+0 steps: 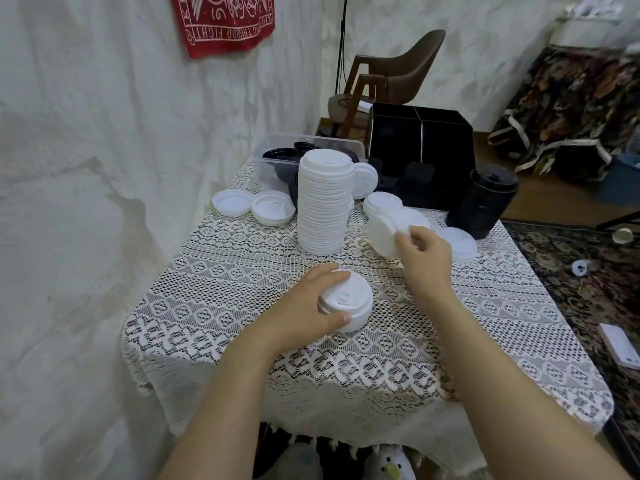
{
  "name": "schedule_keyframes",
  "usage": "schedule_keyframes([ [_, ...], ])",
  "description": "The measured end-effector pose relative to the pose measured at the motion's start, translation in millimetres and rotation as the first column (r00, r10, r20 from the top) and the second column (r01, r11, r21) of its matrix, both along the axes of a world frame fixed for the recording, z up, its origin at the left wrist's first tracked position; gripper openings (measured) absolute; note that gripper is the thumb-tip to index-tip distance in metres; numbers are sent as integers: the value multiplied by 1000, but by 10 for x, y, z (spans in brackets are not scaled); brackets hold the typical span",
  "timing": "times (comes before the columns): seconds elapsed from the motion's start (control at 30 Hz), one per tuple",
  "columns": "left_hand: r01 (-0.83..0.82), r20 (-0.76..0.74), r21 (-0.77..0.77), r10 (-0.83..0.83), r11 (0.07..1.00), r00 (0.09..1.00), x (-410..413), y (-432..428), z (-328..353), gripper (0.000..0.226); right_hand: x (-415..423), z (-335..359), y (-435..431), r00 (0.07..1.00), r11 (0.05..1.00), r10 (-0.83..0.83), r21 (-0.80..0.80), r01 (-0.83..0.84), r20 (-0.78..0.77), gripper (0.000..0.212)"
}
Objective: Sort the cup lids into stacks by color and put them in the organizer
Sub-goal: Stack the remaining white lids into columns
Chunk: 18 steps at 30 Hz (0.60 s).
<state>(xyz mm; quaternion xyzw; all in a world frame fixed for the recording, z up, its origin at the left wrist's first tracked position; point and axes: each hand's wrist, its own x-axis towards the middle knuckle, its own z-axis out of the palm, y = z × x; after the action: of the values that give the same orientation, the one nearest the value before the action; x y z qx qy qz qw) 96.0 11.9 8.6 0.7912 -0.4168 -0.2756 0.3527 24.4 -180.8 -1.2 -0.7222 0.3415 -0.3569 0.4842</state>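
White lids [346, 303] sit dome-up, stacked vertically in the left hand's [308, 306] closed grip; right hand [424, 258] pinches a tilted lid [388, 233].

Soft even indoor light, no glare, faint shadows. Wide-angle bends the edges, white lids [388, 216] slightly blown out tbh.

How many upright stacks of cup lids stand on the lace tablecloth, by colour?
White plastic lids: 2, the tall white stack and the short white stack gripped by the left hand
Black plastic lids: 1, the black stack
Total: 3
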Motion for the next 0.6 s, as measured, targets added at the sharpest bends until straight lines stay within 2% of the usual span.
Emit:
schedule_keyframes([
  [0.03,0,-3,1,0,1000,1000,-4,1,3,69,-66,17,-28,998,981,-25,195,13,58,13],
  [0.1,1,-10,-6,-1,1000,1000,-17,1,9,68,-194,46,-86,997,860,-52,509,18,52,11],
  [0.17,3,-8,-8,-3,1000,1000,-25,0,12,68,-294,29,-146,1000,777,-21,629,6,17,10],
  [0.2,2,-7,-8,-2,1000,1000,-30,-1,15,68,-334,17,-168,1000,773,-10,634,5,3,8],
  [0.27,-3,-15,-5,3,1000,1000,-36,-3,18,68,-396,-15,-207,998,822,6,568,31,-62,8],
  [0.33,-4,-20,-5,4,1000,1000,-39,-4,16,68,-438,-57,-236,984,913,-8,399,80,-179,10],
  [0.43,-8,-25,-14,8,1000,1000,-38,-7,7,68,-466,-97,-225,939,994,-93,19,105,-332,42],
  [0.5,-8,-25,-14,7,1000,1000,-35,-10,2,68,-459,-77,-157,946,993,3,-113,-41,-324,56],
  [0.6,-6,-24,-19,5,1000,1000,-33,-10,-3,67,-392,-102,-73,901,943,205,-169,-287,-382,76],
])
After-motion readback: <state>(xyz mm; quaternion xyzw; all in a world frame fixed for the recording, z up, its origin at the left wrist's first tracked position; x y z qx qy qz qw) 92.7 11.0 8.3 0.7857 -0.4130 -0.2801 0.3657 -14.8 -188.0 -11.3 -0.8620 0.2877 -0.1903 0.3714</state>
